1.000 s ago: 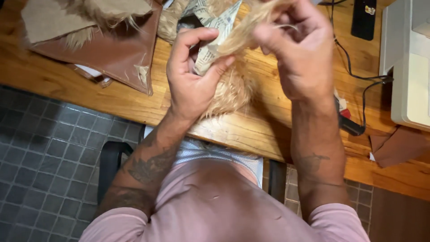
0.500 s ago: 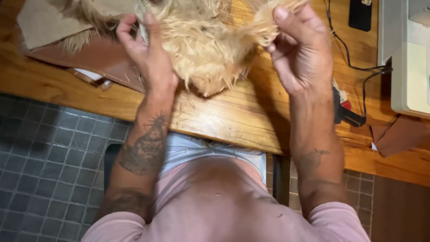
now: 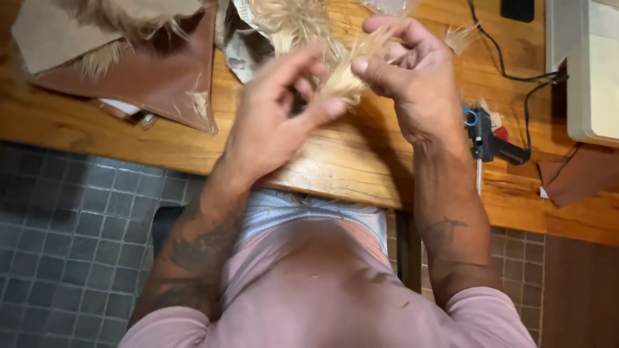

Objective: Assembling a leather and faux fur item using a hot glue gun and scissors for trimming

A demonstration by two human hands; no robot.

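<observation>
Two bare hands meet over a tuft of long, pale tan fur (image 3: 338, 80), which sits above the near edge of the wooden worktable (image 3: 335, 171). The left hand (image 3: 277, 122) comes in from seven o'clock, thumb and forefinger pinched on the lower strands of the tuft. The right hand (image 3: 412, 84) comes in from five o'clock, fingers curled, thumb pressed against the same strands at the tuft's right side. So both hands grip the fur, and the tuft lies between them, touching each.

At twelve o'clock from the tuft, more shaggy fur on a printed backing (image 3: 284, 26) lies on the table. At ten o'clock rests a brown leather piece (image 3: 148, 80) of triangular shape, with a beige fabric scrap (image 3: 58, 35) on it. At three o'clock, just beside the right wrist, lies a black glue gun (image 3: 487, 138), with a black cable (image 3: 516, 77) running past it toward a white machine (image 3: 583, 71) at two o'clock. Another brown leather scrap (image 3: 580, 174) lies at four o'clock.
</observation>
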